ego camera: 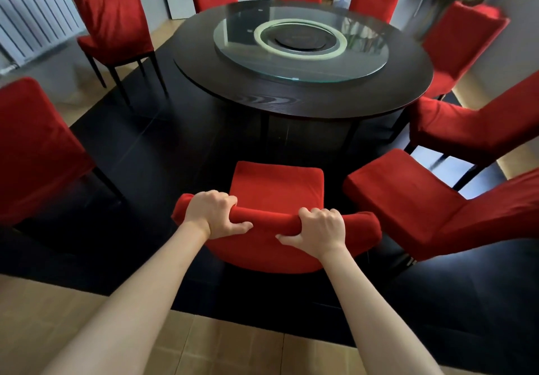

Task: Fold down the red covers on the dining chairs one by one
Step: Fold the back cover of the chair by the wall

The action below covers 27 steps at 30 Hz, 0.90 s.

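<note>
Two hands, left grip (214,212) and right grip (319,228), both curl tight round the rolled top of the red stretchy fabric cover (277,223) on the chair nearest the round dark wooden bench (306,97). An uneven pull could probably bunch one side or tip the chair.

Dark floor (163,152) lies open at centre left; a covered chair (408,199) stands just beside at lower right; round table (291,100) blocks ahead.
</note>
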### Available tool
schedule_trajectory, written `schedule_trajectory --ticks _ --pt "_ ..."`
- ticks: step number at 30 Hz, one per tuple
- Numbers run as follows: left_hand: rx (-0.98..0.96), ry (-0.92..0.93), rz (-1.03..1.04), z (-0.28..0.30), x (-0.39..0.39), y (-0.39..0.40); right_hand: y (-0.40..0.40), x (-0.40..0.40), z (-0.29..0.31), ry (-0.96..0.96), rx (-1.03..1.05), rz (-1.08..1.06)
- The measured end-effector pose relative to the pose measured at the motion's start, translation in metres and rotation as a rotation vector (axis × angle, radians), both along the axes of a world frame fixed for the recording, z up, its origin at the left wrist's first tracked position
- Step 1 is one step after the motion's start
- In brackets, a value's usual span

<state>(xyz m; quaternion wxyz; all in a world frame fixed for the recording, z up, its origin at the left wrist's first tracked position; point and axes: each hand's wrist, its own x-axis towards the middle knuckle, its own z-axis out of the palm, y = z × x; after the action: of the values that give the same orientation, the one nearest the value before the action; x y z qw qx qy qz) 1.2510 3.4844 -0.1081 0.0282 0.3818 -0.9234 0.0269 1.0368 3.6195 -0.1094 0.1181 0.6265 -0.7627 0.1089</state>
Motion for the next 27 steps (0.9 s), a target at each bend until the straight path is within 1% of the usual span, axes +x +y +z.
schedule_trajectory --ticks 8,16,21,27 --pt "0.020 -0.022 -0.041 0.001 0.012 -0.017 -0.009 0.018 -0.001 0.011 0.013 -0.038" --pt "0.015 -0.095 -0.022 0.005 0.012 -0.036 -0.026 0.024 0.002 -0.001 0.045 -0.068" --pt "0.027 -0.101 -0.005 0.006 0.013 -0.037 -0.028 0.023 0.001 0.020 0.042 -0.057" --pt "0.063 -0.071 0.005 0.009 0.015 -0.033 -0.026 0.023 0.004 0.008 0.142 -0.018"
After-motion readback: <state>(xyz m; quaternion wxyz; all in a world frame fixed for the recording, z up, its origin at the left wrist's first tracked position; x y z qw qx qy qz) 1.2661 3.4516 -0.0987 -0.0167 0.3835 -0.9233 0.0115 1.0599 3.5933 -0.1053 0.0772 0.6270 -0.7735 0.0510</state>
